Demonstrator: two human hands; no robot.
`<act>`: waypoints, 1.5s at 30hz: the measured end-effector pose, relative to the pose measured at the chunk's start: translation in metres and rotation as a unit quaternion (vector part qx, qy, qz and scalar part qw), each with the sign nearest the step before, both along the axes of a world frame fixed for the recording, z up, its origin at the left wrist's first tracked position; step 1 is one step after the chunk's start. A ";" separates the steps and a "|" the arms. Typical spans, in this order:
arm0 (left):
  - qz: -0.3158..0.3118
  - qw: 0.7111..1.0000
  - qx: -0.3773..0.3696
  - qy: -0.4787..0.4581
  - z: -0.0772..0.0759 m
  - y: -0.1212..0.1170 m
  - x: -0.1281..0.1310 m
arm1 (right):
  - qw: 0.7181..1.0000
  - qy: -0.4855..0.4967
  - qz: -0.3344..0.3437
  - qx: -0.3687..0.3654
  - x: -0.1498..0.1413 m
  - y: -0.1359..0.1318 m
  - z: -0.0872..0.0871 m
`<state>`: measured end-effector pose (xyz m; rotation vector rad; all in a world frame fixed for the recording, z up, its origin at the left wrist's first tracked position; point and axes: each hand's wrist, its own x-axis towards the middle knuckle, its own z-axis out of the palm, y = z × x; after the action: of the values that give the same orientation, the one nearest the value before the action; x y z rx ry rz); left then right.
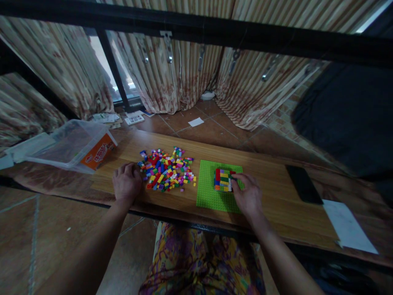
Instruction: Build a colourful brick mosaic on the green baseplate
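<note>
Handling brick build [223,180]: likely light, stiff; pinch sides.
Right grip [248,194]: at edge, hold unclear.
Left grip [127,182]: can't tell.

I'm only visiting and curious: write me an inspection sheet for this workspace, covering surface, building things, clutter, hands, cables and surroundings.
Surface: wooden board, long and flat.
Building things: green baseplate bearing a multicoloured build; loose bricks spread to its left.
Clutter: clear bin at far left; black slab, perhaps a phone, and white sheet to the right.
Hands: left hand at the bricks' left edge, right hand at the build's right side; grips unclear.
Cables: nothing seen.
Surroundings: striped curtains, tiled floor, dark bar overhead.
</note>
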<state>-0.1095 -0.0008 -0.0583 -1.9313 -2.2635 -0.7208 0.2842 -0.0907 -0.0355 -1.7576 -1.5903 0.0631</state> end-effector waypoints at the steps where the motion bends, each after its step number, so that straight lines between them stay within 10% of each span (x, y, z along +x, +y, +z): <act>1: -0.001 1.000 0.002 -0.001 -0.001 0.000 0.000 | 1.000 0.017 -0.025 -0.006 0.001 0.000 -0.002; 10: -0.007 1.000 0.018 0.006 -0.008 0.002 -0.004 | 0.987 0.068 -0.114 -0.094 -0.010 0.007 -0.023; 35: -0.008 1.000 0.007 -0.004 -0.004 0.001 -0.002 | 0.968 0.195 -0.090 -0.129 0.006 0.019 -0.030; 45: -0.006 1.000 0.018 -0.019 -0.004 0.000 -0.002 | 0.900 0.388 -0.193 0.045 0.005 0.009 -0.018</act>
<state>-0.1110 -0.0011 -0.0624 -1.9343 -2.2458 -0.8010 0.2888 -0.0816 -0.0535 -1.6396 -0.6498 0.4332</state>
